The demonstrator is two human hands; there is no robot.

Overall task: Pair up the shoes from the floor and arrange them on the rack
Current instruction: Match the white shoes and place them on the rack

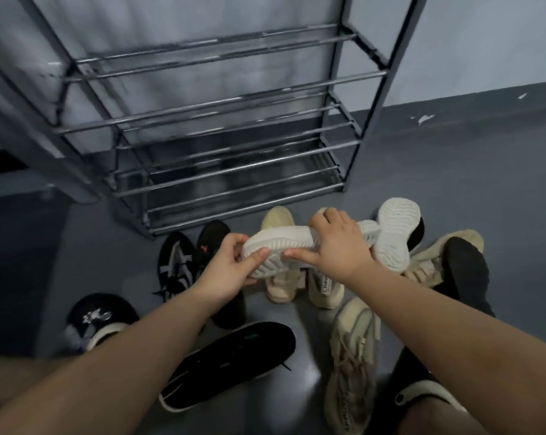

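Two white shoes point(297, 243) are clutched sole-up, toe pinched by the left hand point(231, 271), middle gripped by the right hand point(337, 246), probably being matched before the rack point(221, 120).

Layout relative to the rack point(221, 127), which stands on the floor point(485, 189) against the wall. Directly before the rack's lowest tier, both hands hold one shoe point(281, 243) sole-up above the floor: left hand point(231, 265) at its left end, right hand point(341, 246) at its middle. A second upturned shoe point(394, 233) lies just right of the right hand. Below the held shoe, two shoes point(300, 287) stand side by side. Left of these, before the rack's left corner, two more shoes point(187, 259) lie together. Nearer the viewer lie further single shoes.
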